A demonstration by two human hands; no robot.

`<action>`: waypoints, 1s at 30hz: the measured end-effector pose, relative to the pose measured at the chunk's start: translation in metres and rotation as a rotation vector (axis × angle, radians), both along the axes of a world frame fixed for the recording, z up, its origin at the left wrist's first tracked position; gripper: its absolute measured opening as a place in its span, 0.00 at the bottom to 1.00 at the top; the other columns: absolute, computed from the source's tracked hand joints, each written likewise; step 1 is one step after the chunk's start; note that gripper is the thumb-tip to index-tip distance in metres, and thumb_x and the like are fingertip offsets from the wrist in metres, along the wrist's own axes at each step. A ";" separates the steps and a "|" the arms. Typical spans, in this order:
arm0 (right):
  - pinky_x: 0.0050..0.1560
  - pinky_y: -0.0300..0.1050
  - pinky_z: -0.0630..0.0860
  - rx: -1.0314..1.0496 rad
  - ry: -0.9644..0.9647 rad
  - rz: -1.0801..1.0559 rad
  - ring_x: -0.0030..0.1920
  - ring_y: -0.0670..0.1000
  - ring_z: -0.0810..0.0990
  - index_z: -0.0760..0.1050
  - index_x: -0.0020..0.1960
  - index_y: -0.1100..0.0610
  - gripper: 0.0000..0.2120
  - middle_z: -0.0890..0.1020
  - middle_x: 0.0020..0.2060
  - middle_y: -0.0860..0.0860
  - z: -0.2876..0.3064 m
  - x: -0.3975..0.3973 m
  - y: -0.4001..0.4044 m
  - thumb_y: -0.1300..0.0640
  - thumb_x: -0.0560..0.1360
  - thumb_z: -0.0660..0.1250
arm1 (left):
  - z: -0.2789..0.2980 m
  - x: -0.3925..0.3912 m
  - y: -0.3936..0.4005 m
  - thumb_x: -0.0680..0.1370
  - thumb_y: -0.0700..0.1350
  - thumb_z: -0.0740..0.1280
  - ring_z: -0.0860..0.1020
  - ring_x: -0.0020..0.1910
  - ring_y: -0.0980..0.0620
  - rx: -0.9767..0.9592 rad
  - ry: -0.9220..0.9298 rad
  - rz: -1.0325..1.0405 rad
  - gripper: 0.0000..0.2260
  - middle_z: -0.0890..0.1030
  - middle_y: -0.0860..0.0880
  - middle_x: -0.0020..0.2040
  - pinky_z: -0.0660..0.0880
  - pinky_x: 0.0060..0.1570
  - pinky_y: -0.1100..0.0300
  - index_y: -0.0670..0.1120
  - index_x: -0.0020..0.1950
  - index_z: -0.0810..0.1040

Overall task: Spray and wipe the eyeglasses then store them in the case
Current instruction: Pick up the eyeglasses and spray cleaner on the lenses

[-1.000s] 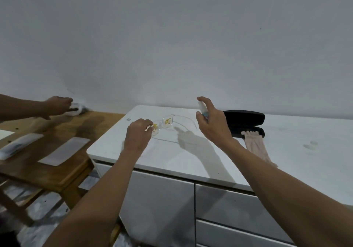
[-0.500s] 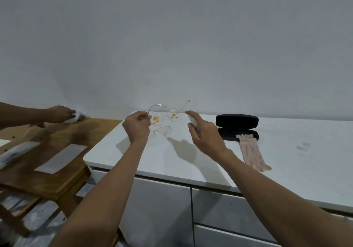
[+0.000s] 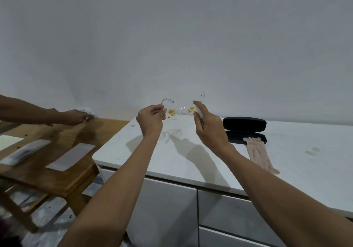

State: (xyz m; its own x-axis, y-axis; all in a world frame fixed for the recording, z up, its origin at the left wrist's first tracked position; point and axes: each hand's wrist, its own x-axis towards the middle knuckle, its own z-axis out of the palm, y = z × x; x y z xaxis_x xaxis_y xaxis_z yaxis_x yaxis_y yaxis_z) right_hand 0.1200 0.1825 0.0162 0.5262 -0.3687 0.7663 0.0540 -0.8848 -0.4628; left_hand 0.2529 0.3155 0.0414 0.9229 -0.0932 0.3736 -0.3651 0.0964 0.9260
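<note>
Clear-framed eyeglasses [image 3: 174, 113] with yellow smears on both lenses hang in the air above the white cabinet top [image 3: 305, 170]. My left hand [image 3: 150, 120] pinches them at the left temple. My right hand [image 3: 208, 126] grips a small pale spray bottle [image 3: 198, 112], held right beside the right lens with the index finger on top. A black glasses case [image 3: 244, 124] lies open to the right of my right hand. A pinkish cloth [image 3: 257, 153] trails from the case toward the cabinet's front edge.
Left of the cabinet stands a lower wooden table [image 3: 57, 170] with flat grey packets [image 3: 70, 157] on it. Another person's hand [image 3: 76, 117] rests on its far side with a white cloth [image 3: 87, 111]. Drawers run below the cabinet top.
Both my hands have risen from just above the cabinet top. The glasses are now higher and opened toward me, and the spray bottle has come closer to the right lens.
</note>
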 end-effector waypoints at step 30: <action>0.36 0.51 0.70 -0.068 0.025 -0.100 0.38 0.65 0.79 0.68 0.68 0.53 0.14 0.82 0.42 0.57 -0.005 0.021 0.022 0.56 0.84 0.56 | 0.004 0.001 0.007 0.73 0.32 0.76 0.82 0.31 0.49 0.031 -0.015 0.005 0.04 0.85 0.47 0.34 0.85 0.44 0.52 0.38 0.46 0.86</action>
